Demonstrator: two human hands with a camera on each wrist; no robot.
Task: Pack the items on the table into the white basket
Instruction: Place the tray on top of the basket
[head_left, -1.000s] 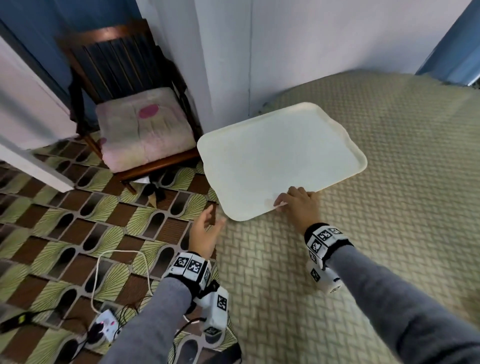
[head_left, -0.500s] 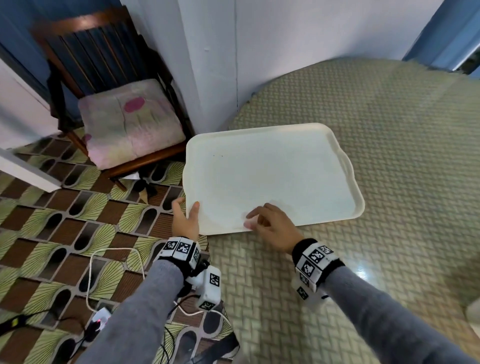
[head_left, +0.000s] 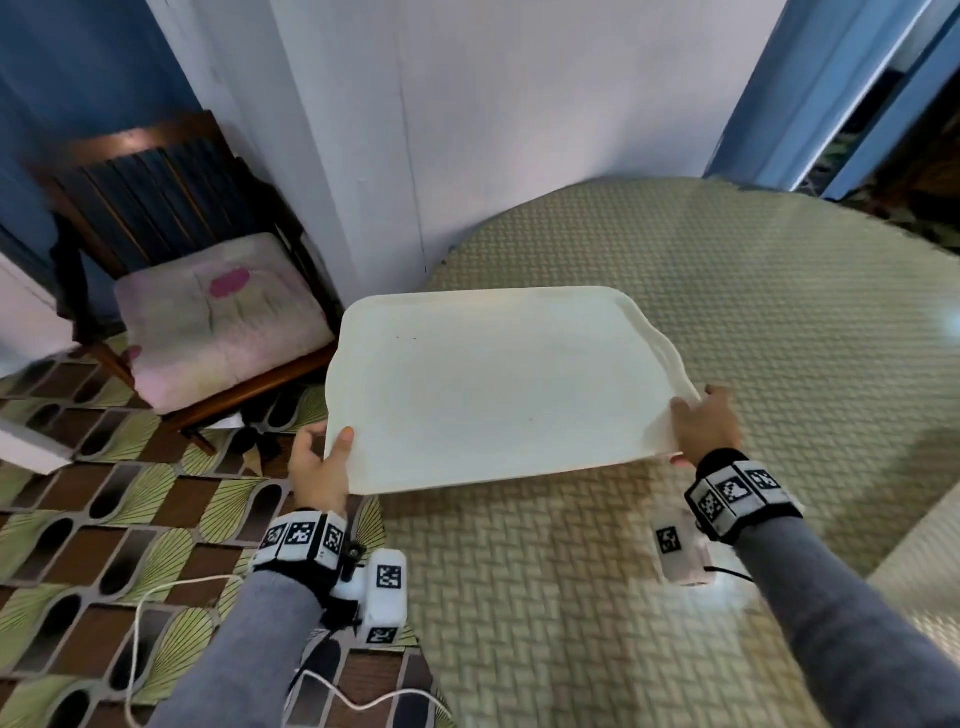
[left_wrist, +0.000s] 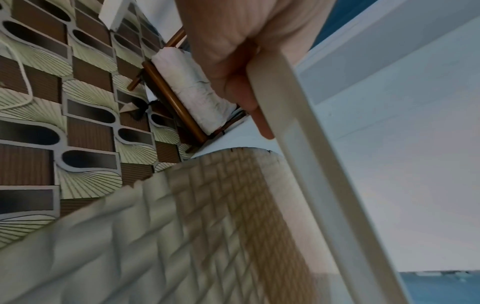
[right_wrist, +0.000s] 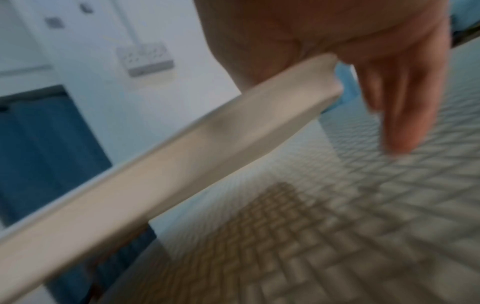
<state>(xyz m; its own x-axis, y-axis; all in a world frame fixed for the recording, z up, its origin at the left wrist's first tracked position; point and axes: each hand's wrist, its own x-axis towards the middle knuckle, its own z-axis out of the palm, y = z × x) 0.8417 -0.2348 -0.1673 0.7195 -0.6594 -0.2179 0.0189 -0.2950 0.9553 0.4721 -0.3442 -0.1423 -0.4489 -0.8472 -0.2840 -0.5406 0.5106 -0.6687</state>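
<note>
One white tray, flat and rectangular with rounded corners and a low raised rim, sits bare between two hands above the near left part of the round table, which is covered in a woven-pattern cloth. The left hand grasps its near left corner, thumb on top and fingers beneath. The right hand grasps the near right corner the same way. The tray's left edge overhangs the patterned floor. One wooden chair with a pink cushion stands beside the wall.
</note>
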